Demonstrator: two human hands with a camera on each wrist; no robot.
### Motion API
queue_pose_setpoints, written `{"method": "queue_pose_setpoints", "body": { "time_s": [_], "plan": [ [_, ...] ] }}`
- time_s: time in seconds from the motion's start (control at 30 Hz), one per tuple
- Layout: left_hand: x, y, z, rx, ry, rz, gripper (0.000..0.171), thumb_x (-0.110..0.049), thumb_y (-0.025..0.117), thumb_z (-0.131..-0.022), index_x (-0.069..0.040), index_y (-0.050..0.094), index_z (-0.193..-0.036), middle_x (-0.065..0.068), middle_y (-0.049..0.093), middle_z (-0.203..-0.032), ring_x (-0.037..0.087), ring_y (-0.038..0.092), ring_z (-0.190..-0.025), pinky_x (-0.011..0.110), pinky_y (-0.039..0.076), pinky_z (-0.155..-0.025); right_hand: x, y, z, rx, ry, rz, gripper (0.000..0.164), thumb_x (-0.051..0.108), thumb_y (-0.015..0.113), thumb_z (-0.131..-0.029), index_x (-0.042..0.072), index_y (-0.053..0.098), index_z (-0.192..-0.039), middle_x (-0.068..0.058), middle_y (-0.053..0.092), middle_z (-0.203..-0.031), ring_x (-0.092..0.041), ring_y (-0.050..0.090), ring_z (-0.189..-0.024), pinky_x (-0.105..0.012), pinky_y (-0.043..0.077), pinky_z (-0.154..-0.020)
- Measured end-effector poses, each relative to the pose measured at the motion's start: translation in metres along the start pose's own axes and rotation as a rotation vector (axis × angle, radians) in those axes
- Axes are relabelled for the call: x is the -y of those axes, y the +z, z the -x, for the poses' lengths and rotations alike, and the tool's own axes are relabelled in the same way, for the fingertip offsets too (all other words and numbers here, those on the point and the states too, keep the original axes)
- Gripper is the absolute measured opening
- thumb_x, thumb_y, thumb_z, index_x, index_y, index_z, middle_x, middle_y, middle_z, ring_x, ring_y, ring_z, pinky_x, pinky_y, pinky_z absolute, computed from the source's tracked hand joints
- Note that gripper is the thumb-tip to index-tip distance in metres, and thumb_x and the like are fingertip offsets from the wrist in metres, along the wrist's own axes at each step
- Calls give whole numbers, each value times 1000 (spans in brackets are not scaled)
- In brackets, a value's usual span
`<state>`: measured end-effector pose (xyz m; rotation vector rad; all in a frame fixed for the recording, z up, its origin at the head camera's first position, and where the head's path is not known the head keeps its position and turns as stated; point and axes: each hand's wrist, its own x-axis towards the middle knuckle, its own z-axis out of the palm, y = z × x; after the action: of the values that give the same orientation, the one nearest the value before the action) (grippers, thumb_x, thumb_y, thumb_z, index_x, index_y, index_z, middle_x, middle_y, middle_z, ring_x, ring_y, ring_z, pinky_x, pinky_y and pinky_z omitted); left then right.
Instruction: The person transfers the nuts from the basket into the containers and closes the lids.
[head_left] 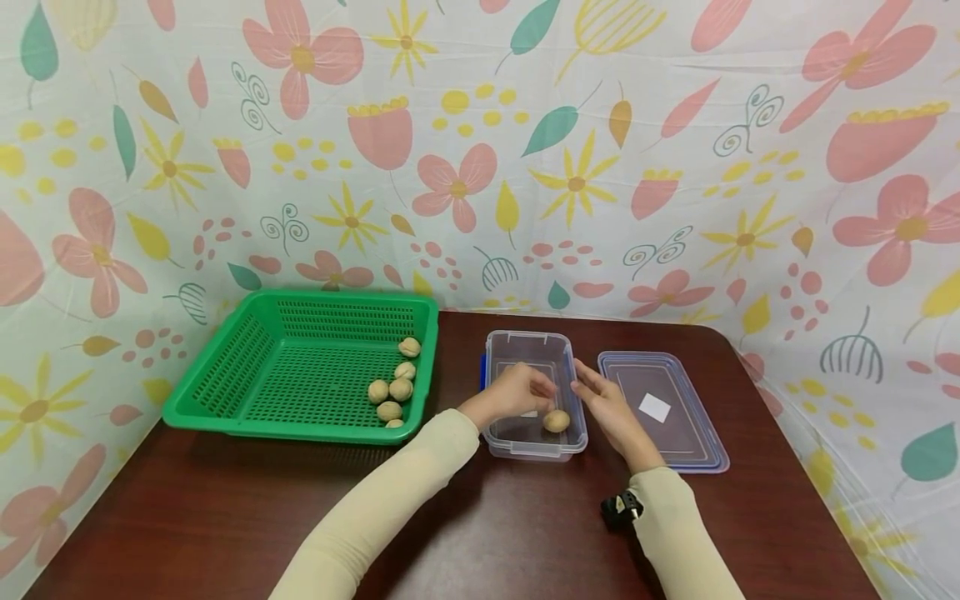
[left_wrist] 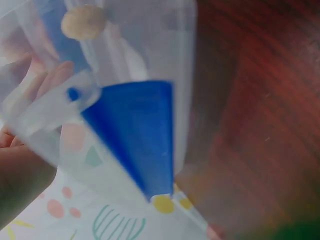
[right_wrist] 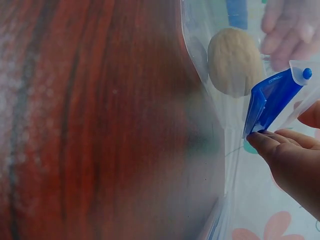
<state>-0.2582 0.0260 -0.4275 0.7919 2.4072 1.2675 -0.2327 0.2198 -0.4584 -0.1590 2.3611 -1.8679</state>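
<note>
A clear plastic box [head_left: 536, 450] stands on the table with blue side latches [left_wrist: 145, 130] hanging open. One walnut [head_left: 556, 421] lies inside, near the box's front right; it also shows through the walls in the left wrist view [left_wrist: 84, 22] and the right wrist view [right_wrist: 234, 62]. My left hand [head_left: 521, 390] reaches over the left rim into the box, fingers loosely bent just above the walnut and apart from it. With my right hand [head_left: 609, 408] I hold the box's right side, thumb at the rim, fingertips against the blue latch [right_wrist: 272, 100].
Left of the box is a green basket [head_left: 300, 432] with several walnuts [head_left: 401, 389] along its right side. The box's clear lid [head_left: 686, 442], bearing a white label, lies flat to the right. A flowered cloth [head_left: 480, 167] hangs behind the dark table [head_left: 525, 533].
</note>
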Motion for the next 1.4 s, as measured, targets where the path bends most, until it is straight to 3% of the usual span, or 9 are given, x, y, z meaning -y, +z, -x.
{"method": "queue_pose_setpoints", "body": {
  "time_s": [0.5, 0.8, 1.07, 1.27, 1.4],
  "plan": [
    [-45, -43, 10, -26, 101, -32, 25, -11, 70, -89, -2, 70, -113, 8, 71, -109, 18, 67, -101, 18, 53, -79, 2, -1, 2, 3, 7, 3, 52, 11, 40, -104, -5, 22, -150, -21, 18, -157, -34, 16, -145, -51, 14, -116],
    [-54, -79, 14, -74, 105, -41, 25, -14, 71, -89, -4, 71, -112, 8, 70, -111, 18, 66, -104, 22, 53, -82, -1, -1, 0, -18, 9, -1, 52, 9, 41, -104, -5, 23, -150, -20, 19, -157, -33, 17, -144, -49, 16, -116],
    [-46, -129, 20, -136, 103, 38, 26, -15, 68, -92, -5, 70, -115, 11, 69, -113, 18, 65, -105, 28, 51, -89, -2, 1, -1, -16, 5, -8, 51, 7, 41, -103, -5, 23, -150, -20, 19, -157, -34, 17, -144, -48, 16, -116],
    [-24, -163, 28, -223, 66, 146, 28, -17, 67, -92, -7, 69, -119, 12, 67, -117, 19, 63, -109, 33, 50, -93, -3, 1, -2, -20, -3, -6, 51, 7, 41, -103, -5, 24, -150, -20, 19, -156, -34, 18, -144, -48, 16, -116],
    [-5, -179, 33, -272, 60, 220, 30, -16, 67, -92, -6, 68, -120, 13, 65, -121, 21, 61, -112, 36, 49, -96, -3, 1, -1, -17, -4, -9, 51, 6, 41, -103, -5, 24, -150, -20, 20, -156, -34, 18, -144, -48, 17, -116]
  ]
}}
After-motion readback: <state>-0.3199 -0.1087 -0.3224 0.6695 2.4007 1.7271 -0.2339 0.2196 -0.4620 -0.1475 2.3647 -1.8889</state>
